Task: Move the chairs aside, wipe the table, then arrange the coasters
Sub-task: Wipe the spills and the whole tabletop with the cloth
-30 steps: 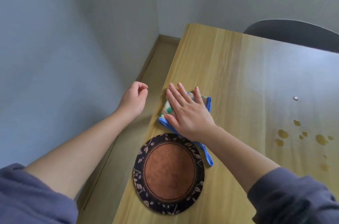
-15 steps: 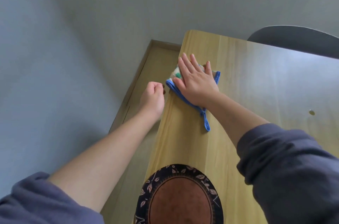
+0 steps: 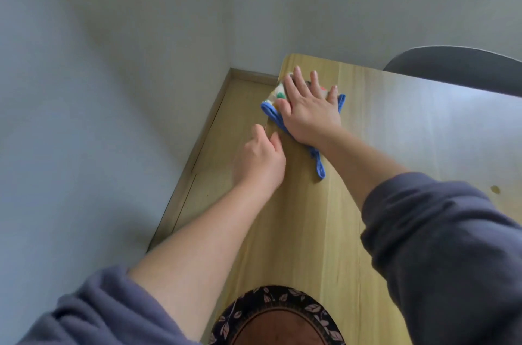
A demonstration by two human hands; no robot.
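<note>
The wiping step is under way, and the coasters look not yet arranged. At the left, the left hand (image 3: 261,159) hangs at the counter's left edge with its fingers loosely curled and holding nothing; whether it touches the edge I cannot tell. Just beyond it, the right hand (image 3: 309,110) lies flat, fingers spread, pressing a blue-edged cleaning cloth (image 3: 275,107) onto the wooden counter (image 3: 395,130) near its far left corner; a blue strip of the cloth trails back from under the wrist. At the bottom edge of the view, a round coaster (image 3: 278,316) with a dark leaf-patterned border and a brown centre sits on the counter near the person, only partly in frame. Further right, one small brownish drop (image 3: 495,189) shows on the wood, so I judge that side still needs wiping. A dark grey chair (image 3: 452,65) stands at the counter's far side, top right; whether it counts as moved aside is unclear.

Compared with a second ago, the right hand and cloth have travelled from just beside the coaster up along the left edge to the far corner, and the left hand has followed alongside. The head has tipped forward too, so the coaster has slid to the bottom of the view and the cluster of spills at the right has mostly dropped out of sight.
</note>
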